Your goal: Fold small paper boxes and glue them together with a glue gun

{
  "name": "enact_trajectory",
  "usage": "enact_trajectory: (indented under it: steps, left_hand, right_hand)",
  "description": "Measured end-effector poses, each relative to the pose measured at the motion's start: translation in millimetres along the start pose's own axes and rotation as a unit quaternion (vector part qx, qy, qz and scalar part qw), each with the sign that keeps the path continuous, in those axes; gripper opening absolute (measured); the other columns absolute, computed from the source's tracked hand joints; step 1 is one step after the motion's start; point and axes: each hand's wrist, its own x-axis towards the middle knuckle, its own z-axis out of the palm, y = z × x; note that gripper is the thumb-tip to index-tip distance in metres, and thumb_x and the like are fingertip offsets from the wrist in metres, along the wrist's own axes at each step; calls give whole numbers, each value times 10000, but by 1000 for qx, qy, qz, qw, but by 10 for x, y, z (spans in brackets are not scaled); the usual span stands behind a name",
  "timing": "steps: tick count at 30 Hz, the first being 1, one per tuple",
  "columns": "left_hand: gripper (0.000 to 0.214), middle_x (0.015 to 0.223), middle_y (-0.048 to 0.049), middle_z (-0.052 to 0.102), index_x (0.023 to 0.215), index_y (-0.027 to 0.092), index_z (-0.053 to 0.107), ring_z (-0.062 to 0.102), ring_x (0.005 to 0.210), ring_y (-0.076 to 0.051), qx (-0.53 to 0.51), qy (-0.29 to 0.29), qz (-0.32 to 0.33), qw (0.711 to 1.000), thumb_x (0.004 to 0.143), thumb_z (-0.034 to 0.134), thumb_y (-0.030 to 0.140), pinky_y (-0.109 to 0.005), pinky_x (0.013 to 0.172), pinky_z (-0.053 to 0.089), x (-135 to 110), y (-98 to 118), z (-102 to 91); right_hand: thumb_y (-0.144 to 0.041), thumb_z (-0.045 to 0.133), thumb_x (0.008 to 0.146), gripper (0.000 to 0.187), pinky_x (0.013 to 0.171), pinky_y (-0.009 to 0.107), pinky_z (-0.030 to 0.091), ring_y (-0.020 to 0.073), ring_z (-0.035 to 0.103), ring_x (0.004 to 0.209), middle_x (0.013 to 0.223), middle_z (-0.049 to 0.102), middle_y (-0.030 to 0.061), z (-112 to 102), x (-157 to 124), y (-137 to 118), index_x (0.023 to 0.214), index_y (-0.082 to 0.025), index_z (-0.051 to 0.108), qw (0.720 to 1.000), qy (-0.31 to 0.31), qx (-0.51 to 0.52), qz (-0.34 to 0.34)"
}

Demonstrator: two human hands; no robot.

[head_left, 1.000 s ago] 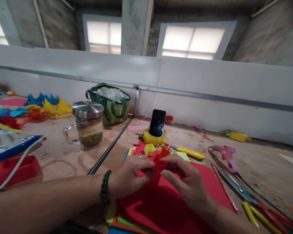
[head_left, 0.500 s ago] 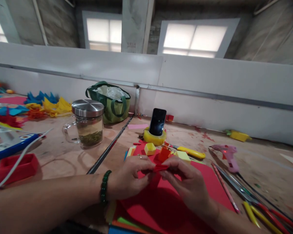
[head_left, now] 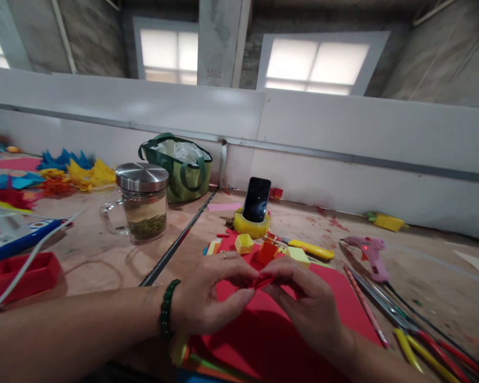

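Observation:
A small folded piece of red paper (head_left: 262,281) is pinched between my two hands, above a stack of coloured sheets with a red sheet (head_left: 275,335) on top. My left hand (head_left: 213,292), with a ring and a green bead bracelet, grips its left side between thumb and fingers. On the right side, my right hand (head_left: 309,300) holds it in its fingertips. Just beyond the fingers stand an orange paper box (head_left: 266,252), a yellow paper box (head_left: 244,243) and a pale yellow paper piece (head_left: 297,257). My fingers partly cover the red paper.
A phone (head_left: 257,199) leans in a yellow tape roll (head_left: 251,226). To the right lie a yellow utility knife (head_left: 311,249), a pink glue gun (head_left: 373,255), a pencil (head_left: 366,306) and pliers (head_left: 409,346). Leftward are a glass mug (head_left: 146,213), a green bag (head_left: 189,181) and a red box (head_left: 24,276).
My fingers have shifted on the red paper, which is tilted differently and sits slightly lower. My left thumb has moved up against it. The camera view has shifted a little.

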Motion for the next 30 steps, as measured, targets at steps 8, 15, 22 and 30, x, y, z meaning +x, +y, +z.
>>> enact_trajectory:
  steps: [8, 15, 22, 30]
  left_hand:
    - [220, 766, -67, 679, 939, 97, 680, 604, 707, -141, 44, 21, -1, 999, 759, 555, 80, -228, 667, 492, 23, 19, 16]
    - [160, 767, -66, 691, 884, 85, 683, 620, 662, -109, 24, 37, -13, 999, 765, 575, 77, -174, 627, 492, 1, -32, 62]
    - [151, 720, -62, 689, 846, 82, 696, 611, 633, -109, 36, 27, -23, 999, 769, 566, 83, -174, 593, 473, 10, -1, 52]
    - [135, 722, -38, 669, 842, 116, 679, 595, 647, -106, 17, 45, -23, 999, 779, 565, 81, -174, 591, 461, -15, -8, 88]
  right_hand:
    - [-92, 663, 815, 171, 626, 224, 566, 136, 658, 725, 818, 686, 27, -4, 12, -15, 930, -219, 674, 1000, 1, 4, 8]
    - [-119, 668, 815, 133, 601, 222, 562, 138, 655, 694, 794, 688, 28, 10, 13, -23, 906, -214, 681, 1000, 0, 1, 16]
    - [-152, 677, 816, 103, 593, 219, 557, 137, 651, 685, 795, 686, 26, 13, 2, -33, 898, -214, 678, 1000, 4, -5, 23]
    - [-186, 667, 829, 34, 588, 228, 538, 139, 637, 673, 764, 664, 21, 39, 26, -65, 855, -207, 672, 997, 16, 26, 67]
